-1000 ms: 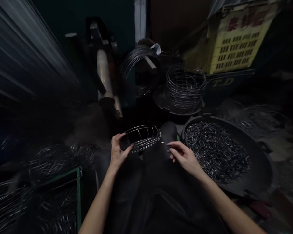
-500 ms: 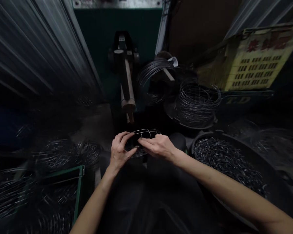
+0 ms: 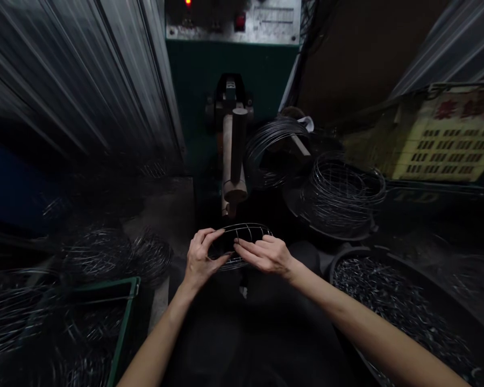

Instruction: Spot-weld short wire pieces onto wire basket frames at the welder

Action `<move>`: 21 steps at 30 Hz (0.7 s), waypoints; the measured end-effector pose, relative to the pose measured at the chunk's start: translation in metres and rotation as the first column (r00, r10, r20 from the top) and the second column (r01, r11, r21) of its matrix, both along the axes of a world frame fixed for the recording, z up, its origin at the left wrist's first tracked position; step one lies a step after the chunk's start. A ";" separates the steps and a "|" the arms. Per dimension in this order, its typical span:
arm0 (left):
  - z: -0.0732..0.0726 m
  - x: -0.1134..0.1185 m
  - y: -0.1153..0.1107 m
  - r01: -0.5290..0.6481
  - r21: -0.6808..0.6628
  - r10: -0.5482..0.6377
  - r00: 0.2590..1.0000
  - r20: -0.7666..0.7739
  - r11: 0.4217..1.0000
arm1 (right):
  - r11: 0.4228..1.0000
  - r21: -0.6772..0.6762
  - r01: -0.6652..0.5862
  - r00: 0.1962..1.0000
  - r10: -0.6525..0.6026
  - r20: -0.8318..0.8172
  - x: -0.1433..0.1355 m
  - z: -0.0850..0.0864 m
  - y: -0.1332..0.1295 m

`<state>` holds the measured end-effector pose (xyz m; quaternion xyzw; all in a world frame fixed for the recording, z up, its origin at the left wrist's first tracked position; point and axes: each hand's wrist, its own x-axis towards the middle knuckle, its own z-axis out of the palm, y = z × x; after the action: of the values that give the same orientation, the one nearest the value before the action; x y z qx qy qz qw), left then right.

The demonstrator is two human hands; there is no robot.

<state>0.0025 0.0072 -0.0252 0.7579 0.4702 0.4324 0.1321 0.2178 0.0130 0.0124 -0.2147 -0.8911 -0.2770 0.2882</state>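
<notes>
1. Head view, centre: an oval wire frame [image 3: 249, 231], its rim and cross-ribs visible, is held above the dark-clad lap [image 3: 246, 328], just on the near side of the machine arm [image 3: 234, 156].
2. Left hand [image 3: 199, 258]: grasping the left end of the wire frame, fingers on the far rim and thumb on the near side.
3. Right hand [image 3: 270, 255]: at the right part of the frame, fingers partly curled, fingertips directed toward the left hand; whether a small piece is pinched between them cannot be told.
4. Behind: a green cabinet [image 3: 232, 59] bearing the arm, with a metal control panel [image 3: 226, 27] and a lit red lamp [image 3: 188, 1].
5. Right side: a wire coil [image 3: 272, 129], a stack of wire hoops [image 3: 342, 188], a yellow crate [image 3: 447, 145], and a black pan [image 3: 468, 301] containing short metal pieces [image 3: 387, 295].
6. Left side: a green-rimmed crate [image 3: 125, 317] with wirework inside; further wire bundles [image 3: 99, 252] lie beyond it.
</notes>
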 end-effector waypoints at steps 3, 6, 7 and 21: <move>-0.001 0.000 0.002 -0.007 0.001 0.007 1.000 0.008 1.000 | 1.000 0.011 -0.008 1.000 0.008 -0.006 -0.001 -0.001 0.002; -0.002 -0.001 0.005 -0.012 0.016 0.012 1.000 0.007 1.000 | 1.000 -0.001 0.019 1.000 -0.019 0.020 -0.001 -0.004 0.004; -0.003 -0.001 0.006 -0.017 0.017 0.017 1.000 0.004 1.000 | 0.999 -0.018 0.031 0.999 -0.031 0.030 -0.001 -0.006 0.005; -0.012 -0.007 0.016 -0.037 0.065 0.040 0.998 -0.055 0.997 | 0.998 -0.047 0.037 0.998 -0.035 0.044 -0.007 -0.012 0.008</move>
<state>-0.0045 0.0232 -0.0368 0.7644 0.4742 0.4282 0.0861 0.2106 0.0205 0.0006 -0.2314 -0.8996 -0.2653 0.2586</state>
